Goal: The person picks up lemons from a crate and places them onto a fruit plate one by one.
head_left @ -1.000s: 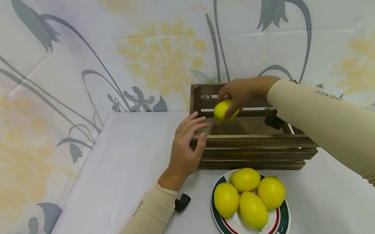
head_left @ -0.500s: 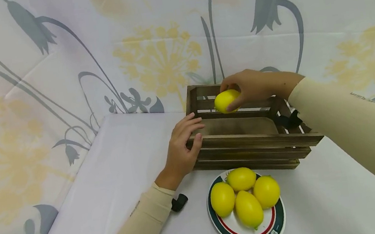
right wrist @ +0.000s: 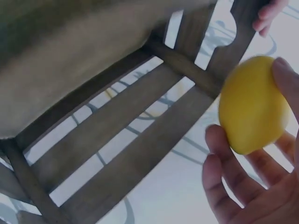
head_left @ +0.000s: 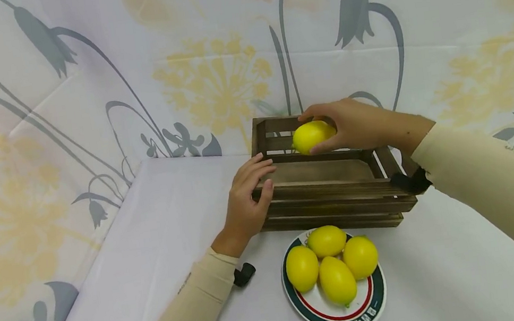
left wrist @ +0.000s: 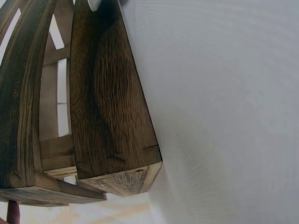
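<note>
In the head view my right hand (head_left: 351, 125) pinches a lemon (head_left: 314, 136) over the wooden crate (head_left: 328, 190), near its back slats. The right wrist view shows the same lemon (right wrist: 254, 105) between thumb and fingers, above the crate's rim. My left hand (head_left: 248, 196) rests at the crate's left end, its fingers fairly straight over the edge. From the left wrist the crate's slats (left wrist: 117, 93) fill the left side, with one fingertip (left wrist: 13, 212) at the lower corner. Several more lemons (head_left: 337, 280) lie on a round plate (head_left: 299, 308) in front of the crate.
A white cloth (head_left: 185, 201) covers the table. Behind and to the left hangs a flower-printed backdrop (head_left: 213, 80). The plate stands close to the crate's front side, and a small black wrist device (head_left: 244, 274) shows by the left sleeve.
My right hand has raised the lemon from lower inside the crate and drawn its forearm rightward. My left hand stays at the crate's end. The whole view has shifted slightly.
</note>
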The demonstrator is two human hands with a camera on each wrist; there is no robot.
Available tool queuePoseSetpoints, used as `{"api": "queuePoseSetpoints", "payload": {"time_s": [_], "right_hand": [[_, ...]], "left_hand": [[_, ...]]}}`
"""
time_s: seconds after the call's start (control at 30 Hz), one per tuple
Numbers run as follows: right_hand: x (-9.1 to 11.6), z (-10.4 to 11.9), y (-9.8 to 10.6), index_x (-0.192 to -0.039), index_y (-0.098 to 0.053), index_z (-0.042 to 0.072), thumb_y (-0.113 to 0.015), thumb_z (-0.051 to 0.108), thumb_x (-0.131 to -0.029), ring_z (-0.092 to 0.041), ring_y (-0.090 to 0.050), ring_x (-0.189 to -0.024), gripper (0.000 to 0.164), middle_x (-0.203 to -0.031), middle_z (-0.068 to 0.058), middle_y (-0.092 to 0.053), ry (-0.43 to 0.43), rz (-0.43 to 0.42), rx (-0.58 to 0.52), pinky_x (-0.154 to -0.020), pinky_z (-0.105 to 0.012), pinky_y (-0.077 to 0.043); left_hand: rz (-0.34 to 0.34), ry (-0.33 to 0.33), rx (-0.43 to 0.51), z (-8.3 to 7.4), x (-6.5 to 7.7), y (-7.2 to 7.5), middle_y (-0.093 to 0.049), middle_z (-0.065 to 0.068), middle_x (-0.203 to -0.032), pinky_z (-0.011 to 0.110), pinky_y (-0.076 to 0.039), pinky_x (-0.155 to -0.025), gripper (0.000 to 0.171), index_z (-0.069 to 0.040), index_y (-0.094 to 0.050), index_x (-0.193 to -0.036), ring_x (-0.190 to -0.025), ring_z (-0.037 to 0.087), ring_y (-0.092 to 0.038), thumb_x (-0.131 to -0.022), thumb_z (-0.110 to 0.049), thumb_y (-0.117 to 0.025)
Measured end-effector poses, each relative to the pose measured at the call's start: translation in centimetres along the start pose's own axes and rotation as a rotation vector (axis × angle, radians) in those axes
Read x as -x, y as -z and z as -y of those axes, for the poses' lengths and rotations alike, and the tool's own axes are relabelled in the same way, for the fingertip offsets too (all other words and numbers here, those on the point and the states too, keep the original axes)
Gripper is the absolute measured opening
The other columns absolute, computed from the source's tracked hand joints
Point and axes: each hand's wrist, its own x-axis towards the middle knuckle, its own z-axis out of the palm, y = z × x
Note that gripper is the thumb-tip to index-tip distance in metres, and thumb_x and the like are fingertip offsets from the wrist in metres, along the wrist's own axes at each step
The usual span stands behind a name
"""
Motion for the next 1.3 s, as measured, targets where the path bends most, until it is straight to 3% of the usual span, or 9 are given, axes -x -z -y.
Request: {"api": "queuePoseSetpoints", "payload": {"time_s": [0.17,0.4,0.77,1.07,1.23,1.3], "right_hand": [[1.0,0.0,-0.4,-0.138,-0.058,0.014,-0.079,0.035,-0.086,-0.024,-0.062,-0.105,0.06,-0.132,-0.008,-0.065,-0.001,-0.07,-0.004,-0.094,-0.046,-0.054],[2.9,0.7,-1.4,-0.137,-0.059,0.012,-0.082,0.032,-0.083,-0.025,-0.063,-0.103,0.062,-0.13,-0.011,-0.065,-0.008,-0.187,0.025,-0.089,-0.044,-0.058],[5.4,1.5,-4.1,-0.133,-0.061,0.011,-0.089,0.017,-0.073,-0.03,-0.063,-0.107,0.066,-0.122,-0.014,-0.064,0.196,-0.422,0.084,-0.084,-0.045,-0.06],[7.3,2.2,-6.2,-0.13,-0.063,0.01,-0.092,0.02,-0.068,-0.031,-0.056,-0.112,0.069,-0.123,-0.015,-0.066,0.22,-0.493,0.08,-0.085,-0.049,-0.058],[8.5,2.3,-7.3,-0.13,-0.062,0.012,-0.094,0.018,-0.065,-0.026,-0.056,-0.11,0.073,-0.122,-0.011,-0.067,0.217,-0.511,0.068,-0.084,-0.044,-0.058],[8.8,2.2,-7.7,-0.13,-0.063,0.013,-0.094,0.019,-0.065,-0.023,-0.056,-0.109,0.073,-0.122,-0.009,-0.067,0.223,-0.523,0.06,-0.086,-0.036,-0.056]], "left_hand": [[-0.003,-0.018,0.005,0.2,-0.3,-0.4,-0.066,0.014,-0.129,0.041,-0.034,-0.12,0.033,-0.002,-0.068,-0.123,-0.139,0.028,-0.048,-0.102,-0.022,-0.051],[0.0,-0.009,0.003,0.0,-0.6,-0.6,-0.066,0.014,-0.129,0.04,-0.033,-0.121,0.033,-0.001,-0.067,-0.123,-0.139,0.026,-0.048,-0.101,-0.02,-0.051],[-0.002,-0.012,-0.036,0.3,-0.7,0.0,-0.066,0.013,-0.129,0.039,-0.034,-0.12,0.036,-0.001,-0.067,-0.124,-0.138,0.025,-0.049,-0.101,-0.024,-0.05],[-0.007,-0.006,-0.028,0.3,-0.2,0.1,-0.066,0.013,-0.129,0.04,-0.034,-0.12,0.042,-0.001,-0.067,-0.124,-0.138,0.026,-0.049,-0.105,-0.032,-0.045],[-0.004,-0.013,-0.023,0.4,0.0,-0.1,-0.066,0.013,-0.128,0.04,-0.034,-0.12,0.04,-0.002,-0.067,-0.124,-0.138,0.026,-0.049,-0.104,-0.03,-0.047],[-0.003,-0.02,-0.023,0.4,-0.1,-0.1,-0.066,0.013,-0.129,0.04,-0.034,-0.12,0.04,-0.002,-0.067,-0.124,-0.138,0.026,-0.049,-0.104,-0.03,-0.047]]}}
